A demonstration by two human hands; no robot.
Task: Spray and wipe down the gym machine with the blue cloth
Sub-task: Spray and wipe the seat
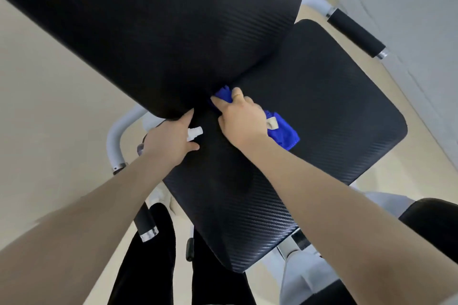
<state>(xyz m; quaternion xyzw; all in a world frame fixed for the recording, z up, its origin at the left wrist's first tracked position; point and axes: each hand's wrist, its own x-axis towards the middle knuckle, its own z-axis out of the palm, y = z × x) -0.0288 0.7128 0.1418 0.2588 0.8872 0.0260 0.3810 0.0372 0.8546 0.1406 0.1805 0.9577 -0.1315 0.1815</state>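
Note:
The gym machine has a black textured seat pad (309,136) and a black back pad (161,32) that meet in the middle of the view. My right hand (241,119) presses the blue cloth (282,131) onto the seat, right at the gap under the back pad. One corner of the cloth pokes out past my fingers, the rest bunches behind my wrist. My left hand (168,141) holds a small white spray bottle (194,132), nozzle toward the seat, with a fingertip touching the back pad's lower edge.
White frame tubes with black foam grips flank the seat: one handle (355,33) at the upper right, another (146,223) at the lower left. My dark trouser legs (146,267) stand in front of the seat. Beige floor lies all around.

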